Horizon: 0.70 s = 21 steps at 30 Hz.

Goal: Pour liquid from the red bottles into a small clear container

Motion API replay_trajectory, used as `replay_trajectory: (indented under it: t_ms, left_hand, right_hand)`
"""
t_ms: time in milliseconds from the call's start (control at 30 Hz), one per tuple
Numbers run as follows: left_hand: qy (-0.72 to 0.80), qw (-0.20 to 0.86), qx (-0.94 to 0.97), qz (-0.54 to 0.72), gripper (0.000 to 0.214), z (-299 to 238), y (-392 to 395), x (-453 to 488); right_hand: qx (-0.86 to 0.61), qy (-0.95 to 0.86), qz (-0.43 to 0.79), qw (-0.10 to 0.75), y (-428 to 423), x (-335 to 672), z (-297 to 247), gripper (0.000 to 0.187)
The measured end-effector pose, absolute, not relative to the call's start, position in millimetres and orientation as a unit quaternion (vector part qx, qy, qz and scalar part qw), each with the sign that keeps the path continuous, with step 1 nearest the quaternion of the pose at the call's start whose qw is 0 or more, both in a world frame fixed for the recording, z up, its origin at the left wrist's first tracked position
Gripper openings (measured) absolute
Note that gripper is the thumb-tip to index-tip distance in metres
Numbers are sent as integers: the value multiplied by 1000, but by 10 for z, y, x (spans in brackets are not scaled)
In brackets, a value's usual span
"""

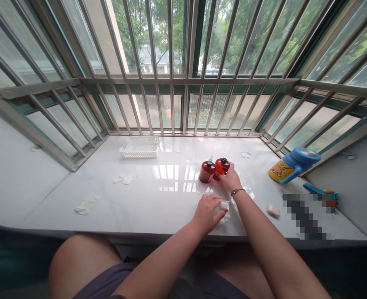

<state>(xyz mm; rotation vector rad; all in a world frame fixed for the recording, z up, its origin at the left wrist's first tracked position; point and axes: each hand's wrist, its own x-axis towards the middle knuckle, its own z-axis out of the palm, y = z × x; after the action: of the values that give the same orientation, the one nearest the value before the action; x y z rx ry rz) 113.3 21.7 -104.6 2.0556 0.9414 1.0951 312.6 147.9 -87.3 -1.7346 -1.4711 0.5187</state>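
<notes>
Two small red bottles stand side by side on a white windowsill (171, 195). My right hand (231, 179) is closed round the right red bottle (222, 165). The left red bottle (207, 171) stands free just beside it. Nearer to me, my left hand (207, 211) rests on the sill with its fingers curled on a small white, partly clear object (223, 206); I cannot make out what that object is. A bracelet sits on my right wrist.
A white slotted basket (139, 149) stands at the back left. Crumpled white bits (85, 205) (125, 178) lie on the left. At the right are a blue and yellow kettle (292, 164), a blue tool (320, 191) and a small white block (273, 210). Window bars enclose the sill.
</notes>
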Motion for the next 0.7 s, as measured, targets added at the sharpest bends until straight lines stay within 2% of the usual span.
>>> replay_trajectory:
  t_ms: [200, 367, 500, 700]
  left_hand:
    - [372, 313, 775, 405, 27, -1045, 204, 1043]
    - [388, 310, 765, 410, 30, -1022, 208, 896]
    - [388, 312, 763, 412, 28, -1007, 228, 784]
    - [393, 279, 766, 425, 29, -1057, 428, 810]
  right_hand:
    - [-600, -648, 249, 398, 1692, 2577, -862, 77]
    - [-512, -712, 310, 366, 1781, 2286, -833, 76]
    - [-487, -724, 343, 348, 1809, 2452, -819, 75]
    - [-561, -682, 307, 355, 1515, 3202, -838, 81]
